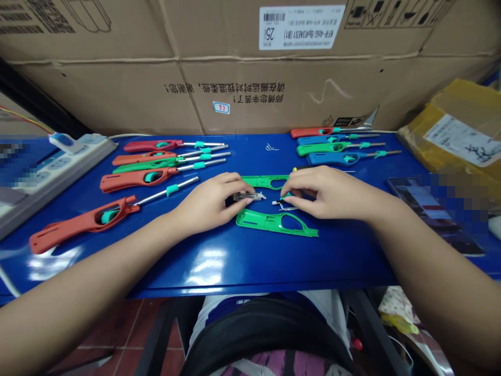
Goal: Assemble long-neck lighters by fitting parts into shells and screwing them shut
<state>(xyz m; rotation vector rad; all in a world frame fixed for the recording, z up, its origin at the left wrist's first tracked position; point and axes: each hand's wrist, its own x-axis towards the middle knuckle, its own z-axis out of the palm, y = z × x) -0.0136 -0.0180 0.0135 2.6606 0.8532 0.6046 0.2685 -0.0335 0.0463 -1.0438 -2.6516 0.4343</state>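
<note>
My left hand [213, 201] pinches a small clear and dark lighter insert [247, 197] above the blue table [235, 261]. My right hand [324, 190] pinches a tiny white-tipped part with thin wires [282, 203], just right of the insert. Under both hands lie two green lighter shell halves: one [276, 222] in front, open side up, and one [263, 181] behind, partly hidden by my fingers.
Several assembled long-nosed lighters in red and green [156, 175] lie at the left, and a red, blue and green group [340, 146] at the back right. A power strip [58, 162] sits far left, a phone [430, 214] at the right, cardboard boxes [250, 68] behind.
</note>
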